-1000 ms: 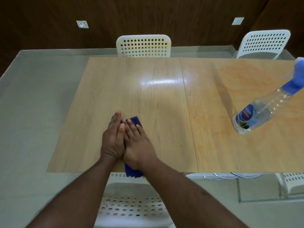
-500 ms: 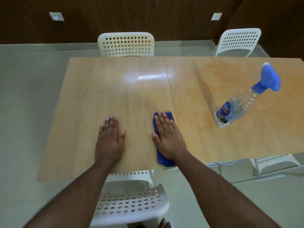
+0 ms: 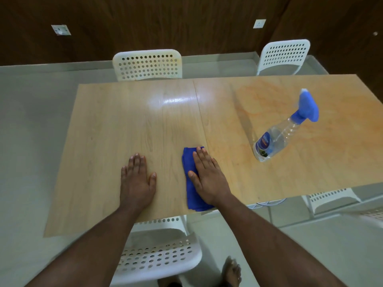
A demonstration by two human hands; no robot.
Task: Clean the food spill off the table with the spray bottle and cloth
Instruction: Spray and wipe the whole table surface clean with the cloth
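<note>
Cloth [image 3: 190, 183]: head view; a folded blue cloth, lower centre of the frame, lying on the wooden surface [image 3: 116, 129] close to its near edge, its lower end at that edge or just over it.
Cloth handling: judged soft, light and limp; it should slide easily under a flat palm and bunch if pushed from one end. Best taken by pressing flat over its middle, or pinched at a folded edge to lift.
Right hand [image 3: 207, 179]: fingers straight and together, palm down, pressing flat on the cloth; nothing is curled round it.
Left hand [image 3: 137, 181]: spread flat on the bare surface just left of the cloth, apart from it, holding nothing.
Spray bottle [image 3: 275, 139]: right of the frame, standing on the surface well apart from both hands; it looks tilted, likely from the wide lens.
Bottle handling: clear thin plastic, judged light and easily tipped; take it round the neck below the blue trigger head [image 3: 307, 108].
Bottle contents: clear liquid; the level cannot be read for sure, though the body looks mostly empty.
Spill: an orange film [image 3: 269, 100] tints the right part of the surface around and beyond the bottle; the left part looks plain.
Progress: judged that the orange area is yet to be wiped.
Surroundings: white perforated chairs [image 3: 148, 65] at the far and near sides.
</note>
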